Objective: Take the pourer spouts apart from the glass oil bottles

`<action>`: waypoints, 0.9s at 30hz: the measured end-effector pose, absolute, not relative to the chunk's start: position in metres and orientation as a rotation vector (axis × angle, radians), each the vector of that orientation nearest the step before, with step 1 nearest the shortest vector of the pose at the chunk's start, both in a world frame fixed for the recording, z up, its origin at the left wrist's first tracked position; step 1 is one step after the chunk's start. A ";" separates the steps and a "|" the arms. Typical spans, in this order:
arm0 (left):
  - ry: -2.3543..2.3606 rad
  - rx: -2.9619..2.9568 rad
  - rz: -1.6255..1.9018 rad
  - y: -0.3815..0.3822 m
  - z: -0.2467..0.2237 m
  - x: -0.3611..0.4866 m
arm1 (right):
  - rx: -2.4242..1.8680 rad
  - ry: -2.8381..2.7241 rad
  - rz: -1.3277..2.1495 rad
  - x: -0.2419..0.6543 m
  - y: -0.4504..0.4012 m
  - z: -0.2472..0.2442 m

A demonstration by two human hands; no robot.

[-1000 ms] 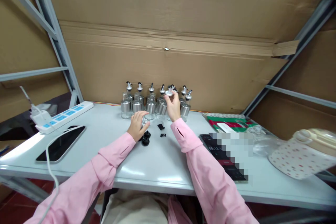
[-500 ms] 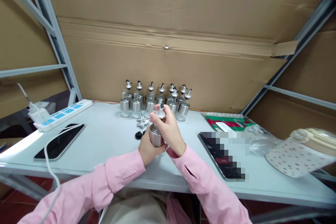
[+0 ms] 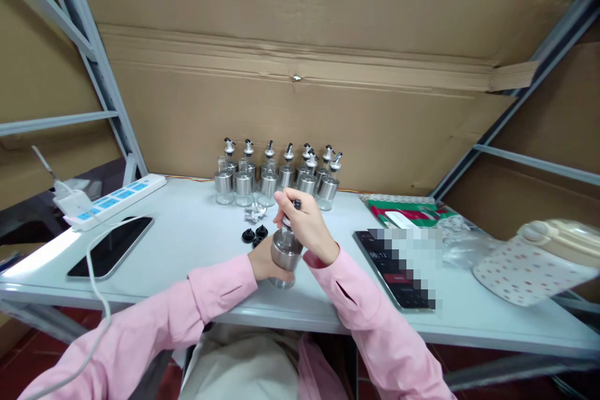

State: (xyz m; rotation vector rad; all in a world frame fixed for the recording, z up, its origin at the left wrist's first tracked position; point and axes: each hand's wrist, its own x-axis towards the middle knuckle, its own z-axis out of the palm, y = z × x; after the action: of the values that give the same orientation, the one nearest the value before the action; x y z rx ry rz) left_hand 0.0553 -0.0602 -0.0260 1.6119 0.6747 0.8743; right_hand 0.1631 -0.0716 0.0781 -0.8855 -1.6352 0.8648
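Observation:
Near the table's front edge stands a steel-banded glass bottle (image 3: 285, 251), slightly tilted, with my left hand (image 3: 265, 261) wrapped round its lower body. My right hand (image 3: 304, 219) is closed over the pour spout (image 3: 296, 205) at its top; part of the spout is hidden by the fingers. Behind my hands are rows of similar bottles (image 3: 244, 186), several with silver and black spouts, some at the front left without. Black caps (image 3: 248, 235) and a small pile of clear and silver pieces (image 3: 255, 212) lie just left of my hands.
A phone (image 3: 112, 247) and a white power strip (image 3: 117, 200) with a cable are at the left. To the right are a partly blurred tablet (image 3: 384, 262), a green and red packet (image 3: 422, 214), clear plastic and a dotted container (image 3: 529, 269). Cardboard (image 3: 300, 119) stands behind.
My right hand has turned and its fingers now close over the spout. The held bottle has shifted slightly right and down, and more of the black caps shows.

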 end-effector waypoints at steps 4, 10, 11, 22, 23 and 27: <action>0.417 1.671 0.556 -0.054 -0.019 0.045 | -0.658 -1.694 1.187 0.166 -0.072 0.080; 0.211 1.664 0.376 -0.052 -0.014 0.044 | -0.318 -1.521 1.561 0.164 -0.067 0.079; 0.200 1.661 0.363 -0.052 -0.012 0.044 | -0.319 -1.493 1.555 0.163 -0.067 0.079; 0.357 1.589 0.447 -0.055 -0.020 0.046 | -0.698 -1.798 0.662 0.164 -0.092 0.075; 0.363 1.580 0.455 -0.055 -0.021 0.046 | -0.735 -1.858 0.594 0.163 -0.094 0.078; 0.386 1.587 0.442 -0.054 -0.023 0.046 | -0.826 -1.924 0.454 0.161 -0.099 0.086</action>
State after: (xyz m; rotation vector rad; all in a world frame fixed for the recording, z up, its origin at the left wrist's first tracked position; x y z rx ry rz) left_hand 0.0463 -0.0540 -0.0232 1.5872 0.3863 0.4417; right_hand 0.1609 -0.0992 0.0864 -0.8258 -1.9240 0.4536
